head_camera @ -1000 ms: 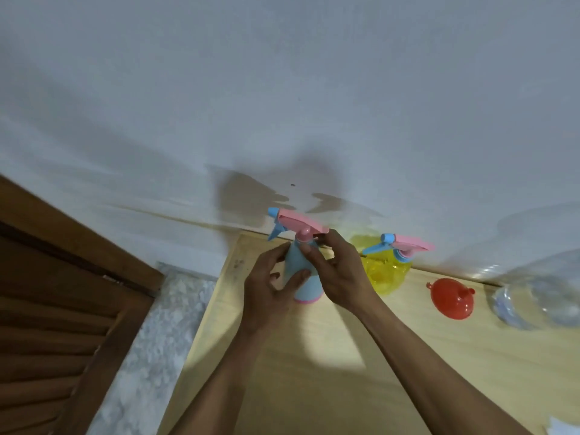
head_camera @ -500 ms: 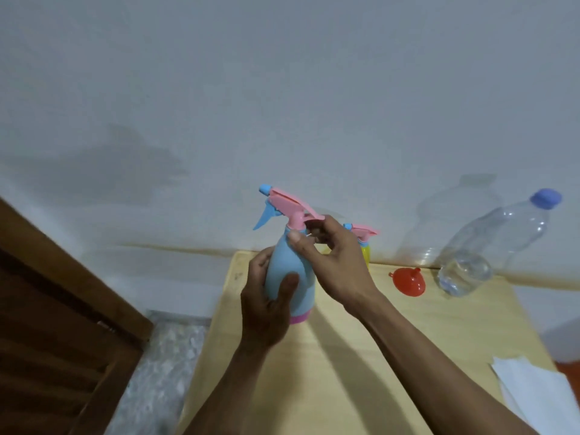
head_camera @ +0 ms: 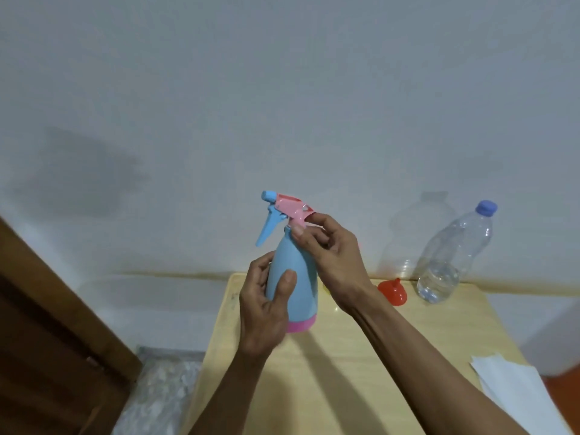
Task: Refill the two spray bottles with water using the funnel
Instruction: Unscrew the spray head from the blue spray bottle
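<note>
Head view. The left hand (head_camera: 263, 312) wraps the body of the blue spray bottle (head_camera: 293, 287), thumb across its front and fingers behind, and holds it above the near-left part of the table (head_camera: 345, 387); its grip is clenched on the bottle. The bottle's long axis runs close to upright, leaning slightly, with the pink base band at the bottom and the pink trigger head (head_camera: 290, 208) at the top, nozzle and blue lever pointing away to the left.

The right hand (head_camera: 332, 255) sits directly above and to the right of the left grip, fingertips pinched at the bottle's neck just beneath the trigger head. Its grip is closed on the collar. The relation that governs the coming move, as a judgement: the threaded collar lies in line with the bottle's long axis, immediately above the left grip, so the right hand is the nearer one to twist the head off while the left braces the body.

To the right of the right grip, well apart from the bottle, a red funnel (head_camera: 393, 291) lies on the table; just beyond it stands a clear water bottle (head_camera: 452, 255) with a blue cap, partly filled. White paper (head_camera: 514, 390) lies at the table's near-right edge. The second spray bottle is hidden behind the hands; only a yellow sliver shows. No filling appears to have begun.
</note>
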A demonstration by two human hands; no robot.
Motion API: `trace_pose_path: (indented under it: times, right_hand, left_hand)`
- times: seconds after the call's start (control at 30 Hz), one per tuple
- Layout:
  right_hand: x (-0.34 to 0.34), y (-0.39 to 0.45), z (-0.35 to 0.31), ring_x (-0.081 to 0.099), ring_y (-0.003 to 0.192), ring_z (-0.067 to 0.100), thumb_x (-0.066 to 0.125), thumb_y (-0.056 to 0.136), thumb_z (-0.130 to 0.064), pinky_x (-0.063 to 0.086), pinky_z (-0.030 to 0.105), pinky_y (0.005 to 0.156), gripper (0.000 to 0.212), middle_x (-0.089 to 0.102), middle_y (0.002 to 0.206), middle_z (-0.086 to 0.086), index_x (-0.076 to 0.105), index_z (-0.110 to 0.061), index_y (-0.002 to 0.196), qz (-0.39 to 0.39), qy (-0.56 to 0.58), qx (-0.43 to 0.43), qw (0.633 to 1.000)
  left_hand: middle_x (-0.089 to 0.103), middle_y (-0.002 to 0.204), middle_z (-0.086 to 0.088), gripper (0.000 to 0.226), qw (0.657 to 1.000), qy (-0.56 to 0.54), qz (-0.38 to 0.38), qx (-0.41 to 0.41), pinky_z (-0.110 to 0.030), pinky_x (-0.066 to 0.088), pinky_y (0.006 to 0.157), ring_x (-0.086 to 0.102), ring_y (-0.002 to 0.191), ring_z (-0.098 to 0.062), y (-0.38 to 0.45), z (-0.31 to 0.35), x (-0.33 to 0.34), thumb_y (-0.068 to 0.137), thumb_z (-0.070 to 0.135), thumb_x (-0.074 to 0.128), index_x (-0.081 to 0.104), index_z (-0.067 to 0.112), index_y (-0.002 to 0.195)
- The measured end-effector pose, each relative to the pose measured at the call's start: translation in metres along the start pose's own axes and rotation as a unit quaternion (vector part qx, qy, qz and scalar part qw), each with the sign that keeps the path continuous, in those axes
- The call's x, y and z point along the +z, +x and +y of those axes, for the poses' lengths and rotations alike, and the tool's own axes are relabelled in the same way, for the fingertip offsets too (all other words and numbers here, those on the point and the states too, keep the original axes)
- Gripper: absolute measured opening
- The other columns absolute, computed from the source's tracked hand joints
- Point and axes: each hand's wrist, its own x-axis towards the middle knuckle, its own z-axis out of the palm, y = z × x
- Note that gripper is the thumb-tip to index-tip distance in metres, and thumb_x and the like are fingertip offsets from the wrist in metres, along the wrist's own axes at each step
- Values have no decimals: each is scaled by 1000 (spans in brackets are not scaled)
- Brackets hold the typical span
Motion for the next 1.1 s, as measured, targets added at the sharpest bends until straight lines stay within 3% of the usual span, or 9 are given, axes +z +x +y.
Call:
trace_pose_path:
  times: [0.13, 0.23, 0.33, 0.5, 0.67, 0.73, 0.87, 0.97, 1.1]
  right_hand:
    - [3, 6, -4, 67, 86, 14, 85, 81, -29, 56, 33, 82, 29, 74, 96, 5, 70, -15, 102, 58, 22, 1, 998]
    - [-3, 8, -7, 69, 89, 12, 73, 92, -27, 56, 30, 82, 17, 77, 99, 0, 73, -19, 107, 51, 14, -7, 999]
    - [-11, 8, -5, 71, 82, 11, 67, 97, -22, 57, 24, 71, 14, 78, 94, -4, 64, -22, 111, 56, 8, -6, 998]
    - [-14, 7, -6, 70, 82, 10, 73, 91, -37, 57, 31, 76, 17, 75, 90, -4, 71, -22, 99, 83, 7, -11, 996]
    - [-14, 9, -8, 65, 73, 16, 49, 104, -44, 54, 36, 71, 44, 70, 83, 9, 68, -5, 95, 59, -4, 23, 998]
    - [-13, 9, -9, 65, 72, 13, 49, 104, -43, 54, 32, 70, 40, 71, 81, 2, 69, -9, 94, 66, -3, 16, 998]
    - [-10, 10, -8, 68, 88, 15, 60, 100, -38, 57, 36, 81, 20, 74, 96, -3, 69, -21, 101, 130, 13, -19, 991]
    - [-10, 9, -11, 68, 92, 8, 67, 94, -43, 55, 27, 78, 24, 74, 97, -8, 72, -21, 100, 119, -10, -32, 992]
    - [-13, 7, -17, 67, 92, 0, 71, 93, -36, 49, 12, 71, 21, 74, 95, -12, 74, -21, 107, 105, -52, -59, 991]
  left_hand:
    - [72, 105, 7, 47, 1000, -25, 4, -10, -27, 58, 73, 71, 95, -13, 4, 6, 10, 74, 56, 65, 59, 31, 114]
    - [72, 106, 2, 48, 999, -36, 4, -15, -28, 58, 72, 72, 94, -16, 8, 6, 19, 74, 56, 65, 58, 31, 114]
    - [72, 110, -2, 51, 999, -48, -3, -23, -31, 59, 72, 72, 96, -21, 10, 4, 29, 74, 57, 65, 58, 29, 117]
    - [72, 110, -3, 51, 999, -45, -7, -21, -34, 60, 73, 72, 96, -21, 9, 3, 38, 75, 58, 65, 57, 31, 117]
    - [71, 108, 3, 45, 999, -33, -9, -19, -36, 61, 74, 72, 94, -19, 14, 4, 39, 75, 60, 64, 57, 39, 114]
    - [71, 108, 4, 44, 999, -30, -9, -19, -36, 61, 73, 71, 94, -19, 14, 4, 39, 74, 61, 63, 57, 41, 113]
    - [70, 109, 4, 48, 1000, -24, -13, -11, -34, 61, 73, 71, 95, -18, 15, 5, 38, 74, 62, 62, 55, 40, 115]
    - [69, 109, 2, 46, 1000, -9, -16, 8, -27, 58, 70, 70, 95, -16, 16, 7, 36, 75, 62, 62, 56, 39, 115]
    - [69, 109, 6, 44, 1000, -1, -14, 19, -20, 55, 67, 69, 94, -10, 15, 7, 32, 75, 61, 62, 55, 41, 113]
